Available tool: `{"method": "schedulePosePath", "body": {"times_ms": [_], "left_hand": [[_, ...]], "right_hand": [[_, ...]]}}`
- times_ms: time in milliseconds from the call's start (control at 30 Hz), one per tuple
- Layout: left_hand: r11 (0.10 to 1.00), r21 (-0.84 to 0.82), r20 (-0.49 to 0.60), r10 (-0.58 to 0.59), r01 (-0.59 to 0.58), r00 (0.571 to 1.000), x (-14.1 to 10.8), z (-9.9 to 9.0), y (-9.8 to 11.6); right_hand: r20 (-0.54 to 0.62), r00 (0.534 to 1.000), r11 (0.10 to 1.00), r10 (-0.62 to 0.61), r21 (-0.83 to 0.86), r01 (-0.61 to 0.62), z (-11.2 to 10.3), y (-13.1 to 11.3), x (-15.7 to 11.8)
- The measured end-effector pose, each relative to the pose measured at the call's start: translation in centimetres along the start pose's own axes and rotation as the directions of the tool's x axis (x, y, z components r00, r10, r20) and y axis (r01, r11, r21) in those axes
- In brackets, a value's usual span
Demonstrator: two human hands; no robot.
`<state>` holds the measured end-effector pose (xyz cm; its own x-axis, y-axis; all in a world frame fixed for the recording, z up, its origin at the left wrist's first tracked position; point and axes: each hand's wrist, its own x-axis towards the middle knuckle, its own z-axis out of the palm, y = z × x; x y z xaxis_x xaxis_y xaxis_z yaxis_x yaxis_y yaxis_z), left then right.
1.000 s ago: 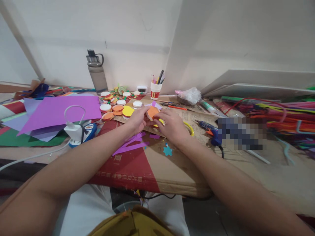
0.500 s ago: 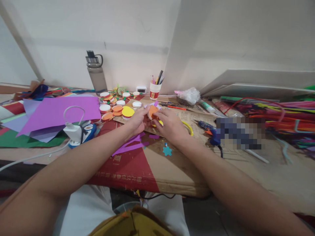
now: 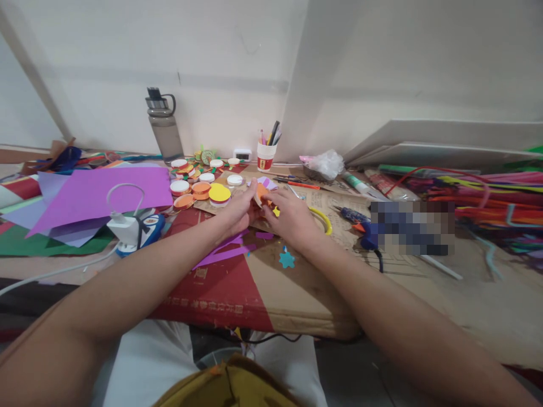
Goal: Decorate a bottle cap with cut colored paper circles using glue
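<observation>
Between my two hands is a small round orange paper piece with a pale rim. My left hand grips it from the left, thumb upright along its edge. From the right, the fingers of my right hand are curled against it; their tips are partly hidden. Just left of my hands lies a yellow-topped round piece, with several white and orange round ones beyond it. Purple paper strips lie under my left wrist. A teal paper flower shape rests below my right hand.
Purple paper sheets and a blue-white power strip are at left. A water bottle and pen cup stand by the wall. At right are a yellow ring, a blue glue gun and bundled coloured strips.
The orange round piece has turned slightly between my hands, showing more of its edge. My left thumb stands a little higher. The surrounding things have stayed in place.
</observation>
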<state>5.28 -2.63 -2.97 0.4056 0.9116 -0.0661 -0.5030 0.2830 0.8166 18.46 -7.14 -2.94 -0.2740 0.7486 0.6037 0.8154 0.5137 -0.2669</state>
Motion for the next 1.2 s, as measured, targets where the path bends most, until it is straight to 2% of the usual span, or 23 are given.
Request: {"method": "schedulePosePath", "body": {"times_ms": [267,500,733,933,1200], "left_hand": [[0.999,0.045,0.031,0.021,-0.022,0.999,0.1,-0.2,-0.4],[0.994,0.087,0.017,0.07,-0.071,0.997,-0.3,0.5,-0.5],[0.992,0.029,0.02,0.122,-0.123,0.992,-0.3,0.6,-0.5],[0.984,-0.058,-0.029,0.169,-0.17,0.985,-0.3,0.5,-0.5],[0.974,-0.106,0.011,0.201,-0.198,0.98,-0.3,0.6,-0.1]], "right_hand": [[0.081,0.997,0.996,-0.004,-0.088,0.011,-0.2,-0.4,0.2],[0.156,0.984,0.971,0.09,-0.235,-0.051,-0.7,-1.5,0.5],[0.068,0.989,0.948,0.135,-0.299,-0.109,-0.8,-1.9,0.4],[0.02,0.999,0.925,0.027,-0.379,-0.017,-0.8,-1.7,0.3],[0.03,0.996,0.902,-0.083,-0.422,0.088,-1.3,-1.9,0.1]]}}
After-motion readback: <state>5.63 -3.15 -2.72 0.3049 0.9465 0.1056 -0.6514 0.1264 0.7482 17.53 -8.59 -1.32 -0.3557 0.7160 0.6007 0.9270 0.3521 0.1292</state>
